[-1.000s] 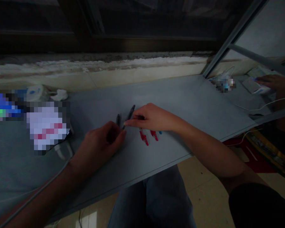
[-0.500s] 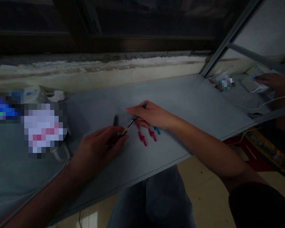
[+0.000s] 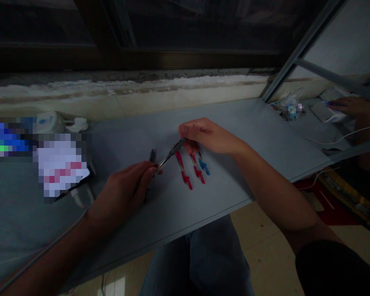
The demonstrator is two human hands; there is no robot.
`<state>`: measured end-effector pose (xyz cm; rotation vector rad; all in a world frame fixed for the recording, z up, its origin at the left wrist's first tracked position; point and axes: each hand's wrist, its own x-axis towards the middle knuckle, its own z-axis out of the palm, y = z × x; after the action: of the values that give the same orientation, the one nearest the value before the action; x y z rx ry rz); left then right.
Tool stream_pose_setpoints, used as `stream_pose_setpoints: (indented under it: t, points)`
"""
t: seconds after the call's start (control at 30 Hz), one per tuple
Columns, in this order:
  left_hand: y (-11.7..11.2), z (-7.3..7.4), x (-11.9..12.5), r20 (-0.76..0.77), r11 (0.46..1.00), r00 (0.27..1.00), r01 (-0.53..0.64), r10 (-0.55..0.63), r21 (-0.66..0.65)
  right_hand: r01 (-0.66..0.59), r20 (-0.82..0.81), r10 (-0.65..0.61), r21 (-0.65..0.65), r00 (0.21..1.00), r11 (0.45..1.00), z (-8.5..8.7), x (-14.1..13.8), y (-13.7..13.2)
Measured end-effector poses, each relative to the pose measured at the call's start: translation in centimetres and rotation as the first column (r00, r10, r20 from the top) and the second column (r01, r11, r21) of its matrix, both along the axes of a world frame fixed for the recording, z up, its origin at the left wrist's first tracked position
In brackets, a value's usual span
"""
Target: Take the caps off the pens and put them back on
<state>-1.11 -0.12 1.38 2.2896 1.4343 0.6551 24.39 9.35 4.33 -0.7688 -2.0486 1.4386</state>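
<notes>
A dark pen with a clear barrel (image 3: 170, 153) slants between my two hands above the desk. My left hand (image 3: 126, 183) is closed, pinching the pen's lower end between thumb and fingers. At the upper end, my right hand (image 3: 203, 135) is bent at the wrist with its fingers closed on the pen's dark part. Below the right hand lie two red pens, one (image 3: 185, 174) left of the other (image 3: 199, 170), and a blue pen (image 3: 204, 165). Another dark pen (image 3: 152, 155) rests behind my left fingers, partly hidden by them.
The grey desk (image 3: 234, 123) runs along a wall under a dark window. On the left are a blurred-out device (image 3: 61, 164) with cables and a white plug adapter (image 3: 49, 122). Beyond a metal post (image 3: 283, 76) on the right, another person's hand (image 3: 348, 107) touches a white box.
My right hand has risen slightly and turned, its fingers shifting around the pen's upper end. More of the red and blue pens shows. My left hand keeps its hold.
</notes>
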Motion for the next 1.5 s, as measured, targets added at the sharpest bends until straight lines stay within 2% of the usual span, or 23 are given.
stream_pose_setpoints:
  t: [0.07,0.2,0.37,0.47,0.53,0.63,0.7,0.83,0.97,1.2,1.5]
  points:
    - [0.2,-0.1,0.1,-0.008,1.000,1.000,0.017,-0.017,-0.007,0.003,0.025,-0.004,0.004,1.000,1.000,-0.1,0.5,0.4]
    - [0.5,-0.4,0.2,-0.004,1.000,1.000,0.023,-0.023,-0.018,-0.088,-0.022,0.089,0.045,0.996,0.995,-0.4,1.0,0.8]
    - [0.7,-0.9,-0.2,-0.008,1.000,1.000,0.021,-0.021,0.002,0.006,0.120,-0.012,0.050,0.993,0.999,-0.5,0.9,0.7]
    - [0.8,-0.8,-0.3,-0.011,1.000,1.000,0.019,-0.019,0.008,-0.054,0.061,0.051,0.051,0.997,0.997,-0.4,0.9,0.9]
    - [0.8,-0.8,-0.3,-0.014,1.000,1.000,0.014,-0.014,0.002,-0.035,-0.003,0.035,0.069,0.999,0.997,-0.2,1.1,1.1]
    - [0.8,-0.9,-0.2,-0.016,1.000,1.000,0.010,-0.010,0.003,0.036,0.063,-0.042,0.096,0.997,0.995,-0.2,1.2,1.2]
    - [0.9,-1.0,-0.2,-0.013,1.000,1.000,0.007,-0.007,0.005,0.020,0.107,-0.028,0.074,0.994,0.997,-0.3,1.2,1.3]
    - [1.0,-1.2,-0.4,-0.002,1.000,1.000,0.013,-0.013,-0.024,-0.023,-0.048,0.023,-0.002,0.999,1.000,-0.2,1.1,1.3]
    - [0.8,-1.2,-0.6,-0.020,0.997,0.998,0.055,-0.056,-0.056,0.060,-0.162,-0.062,-0.016,0.985,0.998,0.4,1.1,1.1]
    - [0.5,-0.6,-0.4,-0.016,0.996,0.996,0.082,-0.083,-0.031,0.258,-0.214,-0.257,-0.022,0.942,0.966,0.7,0.9,1.0]
    - [0.5,-1.1,-0.8,-0.023,0.994,0.994,0.110,-0.110,-0.010,0.275,-0.298,-0.260,0.008,0.918,0.961,0.1,1.1,1.5]
